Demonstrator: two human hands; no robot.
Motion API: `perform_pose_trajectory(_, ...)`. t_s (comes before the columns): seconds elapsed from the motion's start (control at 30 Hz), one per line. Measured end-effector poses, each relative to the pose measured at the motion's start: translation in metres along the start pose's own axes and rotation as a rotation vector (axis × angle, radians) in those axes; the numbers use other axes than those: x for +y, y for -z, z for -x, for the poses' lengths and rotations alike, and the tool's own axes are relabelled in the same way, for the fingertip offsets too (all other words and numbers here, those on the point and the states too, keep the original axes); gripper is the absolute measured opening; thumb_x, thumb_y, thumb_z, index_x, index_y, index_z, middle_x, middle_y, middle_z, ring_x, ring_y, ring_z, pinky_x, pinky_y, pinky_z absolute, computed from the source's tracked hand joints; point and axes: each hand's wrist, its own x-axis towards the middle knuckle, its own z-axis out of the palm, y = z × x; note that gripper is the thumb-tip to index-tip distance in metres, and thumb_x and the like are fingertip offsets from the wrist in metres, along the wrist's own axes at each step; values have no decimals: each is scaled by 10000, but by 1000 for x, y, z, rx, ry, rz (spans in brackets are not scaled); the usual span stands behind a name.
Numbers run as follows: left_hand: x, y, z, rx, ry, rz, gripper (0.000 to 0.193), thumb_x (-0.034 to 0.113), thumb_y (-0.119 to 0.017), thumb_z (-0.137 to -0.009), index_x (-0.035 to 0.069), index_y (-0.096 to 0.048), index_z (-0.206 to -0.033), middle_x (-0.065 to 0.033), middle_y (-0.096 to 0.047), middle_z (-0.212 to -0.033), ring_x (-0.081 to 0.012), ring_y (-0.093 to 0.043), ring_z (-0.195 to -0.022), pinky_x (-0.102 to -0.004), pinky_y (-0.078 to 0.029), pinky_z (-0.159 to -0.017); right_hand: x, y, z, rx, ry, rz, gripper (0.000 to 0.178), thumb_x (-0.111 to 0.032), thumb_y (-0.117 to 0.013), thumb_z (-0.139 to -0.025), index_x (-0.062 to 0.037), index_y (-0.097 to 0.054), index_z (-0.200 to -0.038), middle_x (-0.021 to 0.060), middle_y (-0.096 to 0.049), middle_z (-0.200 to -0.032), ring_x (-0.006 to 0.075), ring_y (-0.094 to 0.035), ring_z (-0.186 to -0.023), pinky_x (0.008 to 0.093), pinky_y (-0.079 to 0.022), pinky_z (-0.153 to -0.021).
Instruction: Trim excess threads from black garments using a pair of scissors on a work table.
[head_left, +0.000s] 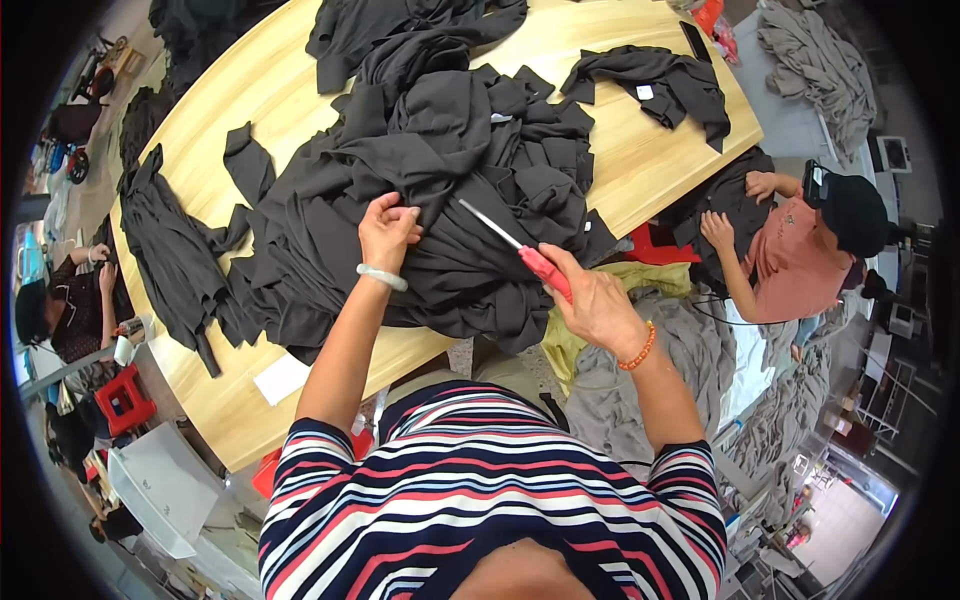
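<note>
A large heap of dark grey garments [430, 150] lies in front of me on the table. My left hand [387, 230] is over the heap, with its fingers curled in and thumb and fingertips drawn together against the dark cloth. Whether a thread or a bit of fabric sits in that pinch cannot be made out. My right hand [598, 300] grips a red-handled tool with a slim metal blade [537, 262]. Its blade points up and left toward the left hand, above the cloth. The palm hides the rear of its handle, so its exact kind is unclear.
The wooden table [650, 170] curves around the heap. A separate dark garment [660, 90] lies at the far right, another [175, 250] at the left edge. A co-worker [800, 240] handles dark cloth at right. Grey cloth piles [650, 380] lie beside me. A red stool [125, 398] stands left.
</note>
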Motion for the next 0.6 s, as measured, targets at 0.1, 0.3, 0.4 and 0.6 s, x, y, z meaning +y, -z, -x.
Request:
perform_pose_trajectory(0.1, -7, 9, -17, -39, 70, 15, 281, 110, -684, -876, 3, -574, -1112, -19, -616, -712, -67, -502, -489, -184, -375, -445, -28, -14, 2, -76, 58, 75, 510, -195, -623, -873, -117, -426, -1336, 226, -654, -802, 426, -635, -762, 500, -497, -695)
perform_pose_trajectory(0.3, -15, 26, -12, -143, 124, 103, 154, 128, -650, -906, 12, -638, -1008, -20, -634, -695, -52, -495, -490, -181, -341, -439, -54, -19, 3, -96, 27, 155, 474, -235, -619, -878, -113, -452, -1304, 204, -667, -815, 408, -647, -768, 485, -508, -686)
perform_pose_trajectory(0.4, -13, 31, -6, -111, 57, 443, 322, 110, -572, -953, -8, -500, -1244, -72, -648, -883, -101, -585, -595, -213, -492, -518, -65, -20, 0, -99, 56, 146, 474, -229, -625, -874, -112, -457, -1302, 203, -670, -830, 406, -647, -765, 478, -511, -684)
perform_pose_trajectory(0.6, 18, 18, -34, 7, -81, 159, 485, 243, -716, -875, -26, -513, -1225, -53, -610, -885, -95, -575, -577, -203, -436, -479, -79, -21, -11, 23, 87, 27, 421, -173, -616, -866, -86, -481, -1255, 214, -654, -768, 410, -643, -739, 497, -504, -678)
